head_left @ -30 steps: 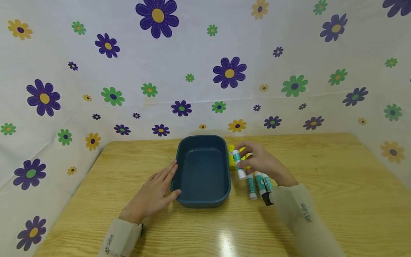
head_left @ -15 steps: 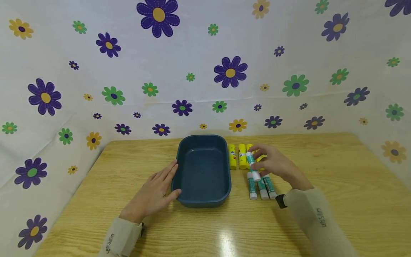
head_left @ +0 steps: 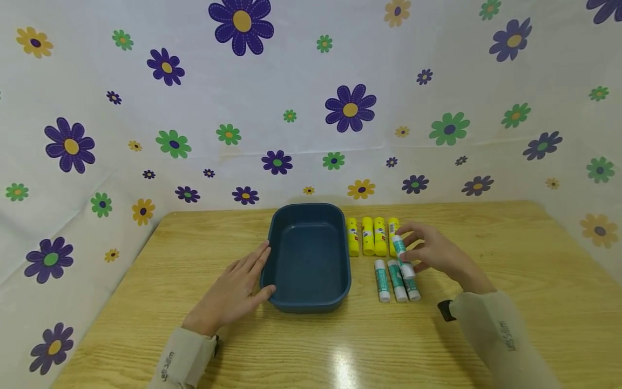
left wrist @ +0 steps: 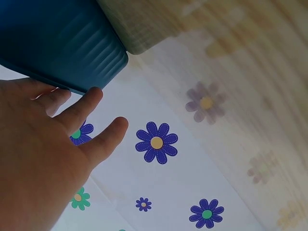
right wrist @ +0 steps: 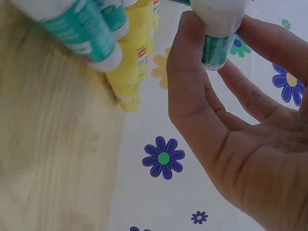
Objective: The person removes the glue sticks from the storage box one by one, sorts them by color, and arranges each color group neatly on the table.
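Backdrop: white sheet (head_left: 311,81) printed with purple, green and yellow flowers, hung behind and to both sides of the work surface.
Table: pale wood-grain top (head_left: 510,259), glare patch near the front edge.
Bin: dark blue rectangular tub (head_left: 307,259) at centre, rounded corners, nothing inside. Ribbed outer wall shows in the left wrist view (left wrist: 62,43).
Left hand: left hand (head_left: 232,294) lies flat on the table, fingers straight and loosely spread, fingertips touching the tub's left wall; judged to be steadying it. Grips nothing.
Right hand: right hand (head_left: 434,254) to the right of the tub, thumb and fingers pinched round a green-and-white glue stick (head_left: 403,255). The right wrist view shows the stick (right wrist: 219,38) held between thumb and fingertips, clear of the wood.
Held stick, position: tilted, just above the right end of the lower row, near the last yellow stick.
Yellow row: four yellow glue sticks (head_left: 373,236) side by side, upright to the camera, just right of the tub's far corner.
Green row: three green-and-white sticks (head_left: 396,281) lying parallel in front of the yellow ones; tidy rows suggest sorting by colour.
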A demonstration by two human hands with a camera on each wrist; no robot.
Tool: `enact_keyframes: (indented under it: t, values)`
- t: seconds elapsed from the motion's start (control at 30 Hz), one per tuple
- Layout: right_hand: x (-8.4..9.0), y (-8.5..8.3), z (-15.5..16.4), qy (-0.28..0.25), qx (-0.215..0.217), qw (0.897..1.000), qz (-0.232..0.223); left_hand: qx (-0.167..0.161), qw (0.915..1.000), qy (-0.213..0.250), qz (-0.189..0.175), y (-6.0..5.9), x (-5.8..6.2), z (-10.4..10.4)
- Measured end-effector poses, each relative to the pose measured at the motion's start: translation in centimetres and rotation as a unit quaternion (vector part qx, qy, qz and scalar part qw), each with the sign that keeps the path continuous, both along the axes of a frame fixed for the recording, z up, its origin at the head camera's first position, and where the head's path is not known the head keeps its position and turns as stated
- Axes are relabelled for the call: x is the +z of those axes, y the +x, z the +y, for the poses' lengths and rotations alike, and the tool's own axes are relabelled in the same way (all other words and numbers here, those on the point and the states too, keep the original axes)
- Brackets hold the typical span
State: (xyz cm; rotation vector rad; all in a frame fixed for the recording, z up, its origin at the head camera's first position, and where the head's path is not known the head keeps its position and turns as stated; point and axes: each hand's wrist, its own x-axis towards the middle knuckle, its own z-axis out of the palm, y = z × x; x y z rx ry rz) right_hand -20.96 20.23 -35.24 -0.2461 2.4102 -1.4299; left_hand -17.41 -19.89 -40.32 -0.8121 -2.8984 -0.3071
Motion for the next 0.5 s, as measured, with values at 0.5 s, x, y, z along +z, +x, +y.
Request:
enact_keyframes:
  t: [0.5]
  values:
    - [-1.4, 0.8, 2.6, 0.046, -0.021, 0.999, -0.001, 0.002, 1.0, 0.004, 0.001, 0.0, -0.1, 0.1]
